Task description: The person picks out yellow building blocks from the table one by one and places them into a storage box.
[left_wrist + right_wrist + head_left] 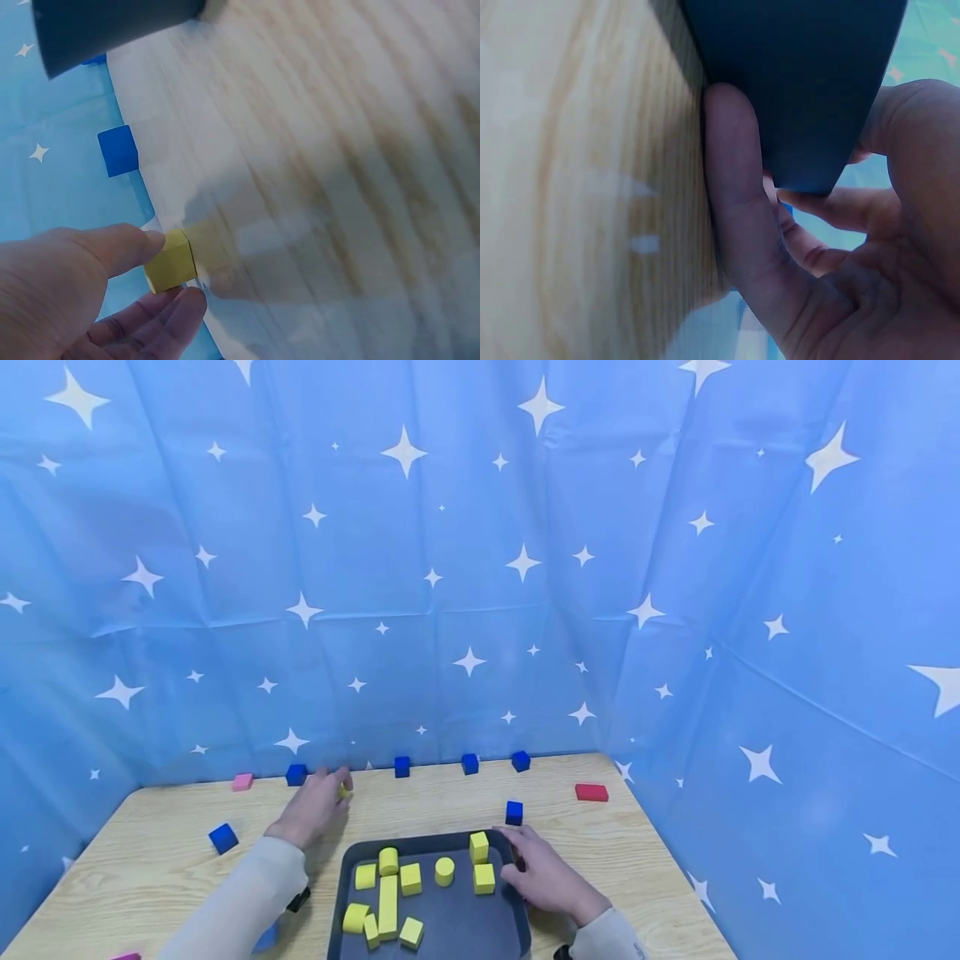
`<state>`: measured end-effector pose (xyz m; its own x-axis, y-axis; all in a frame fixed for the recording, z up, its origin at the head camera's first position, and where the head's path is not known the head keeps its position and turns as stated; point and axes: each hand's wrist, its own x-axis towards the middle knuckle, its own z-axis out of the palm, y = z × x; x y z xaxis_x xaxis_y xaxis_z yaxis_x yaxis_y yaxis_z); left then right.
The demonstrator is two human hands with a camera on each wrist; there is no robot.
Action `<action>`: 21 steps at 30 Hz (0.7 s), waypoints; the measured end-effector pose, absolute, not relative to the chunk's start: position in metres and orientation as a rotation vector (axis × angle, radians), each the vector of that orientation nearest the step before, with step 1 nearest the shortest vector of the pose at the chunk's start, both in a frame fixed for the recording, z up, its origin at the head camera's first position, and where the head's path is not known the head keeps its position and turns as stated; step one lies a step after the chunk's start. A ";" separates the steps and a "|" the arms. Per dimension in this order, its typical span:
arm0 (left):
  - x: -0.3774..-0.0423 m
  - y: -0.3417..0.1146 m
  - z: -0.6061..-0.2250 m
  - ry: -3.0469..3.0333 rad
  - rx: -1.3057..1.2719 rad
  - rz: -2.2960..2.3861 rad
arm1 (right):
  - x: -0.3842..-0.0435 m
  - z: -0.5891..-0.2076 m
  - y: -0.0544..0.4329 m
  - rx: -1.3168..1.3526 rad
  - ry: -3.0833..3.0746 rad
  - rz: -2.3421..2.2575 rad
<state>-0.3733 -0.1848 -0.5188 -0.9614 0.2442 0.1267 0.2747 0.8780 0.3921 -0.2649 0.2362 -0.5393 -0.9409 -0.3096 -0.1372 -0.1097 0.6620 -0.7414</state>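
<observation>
At the far edge of the table, my left hand pinches a yellow block between thumb and fingers. The left wrist view shows the thumb on one side of it and the fingertips below. My right hand grips the far right corner of a dark grey tray. In the right wrist view, one finger lies low along the outside of the tray wall, close to the wood. Inside the tray are several yellow blocks, among them a long bar, a cylinder and a cube.
Blue cubes stand along the back edge, one right of my left hand and another left of it. One blue cube sits just behind the tray. A red block lies at right, a pink block at back left.
</observation>
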 end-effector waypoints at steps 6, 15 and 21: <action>-0.372 -0.188 -0.523 -2.942 -0.447 -0.623 | -0.265 -0.538 0.235 -0.328 2.635 -1.139; -0.361 -0.190 -0.520 -2.942 -0.447 -0.632 | -0.266 -0.537 0.235 -0.320 2.638 -1.131; -0.355 -0.187 -0.518 -2.916 -0.488 -0.631 | -0.266 -0.539 0.236 -0.321 2.633 -1.138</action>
<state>-0.3554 -0.1875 -0.5183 -0.9409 0.2859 0.1815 0.3353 0.8612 0.3819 -0.2658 0.2357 -0.5388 -0.9433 -0.2992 -0.1438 -0.1003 0.6697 -0.7358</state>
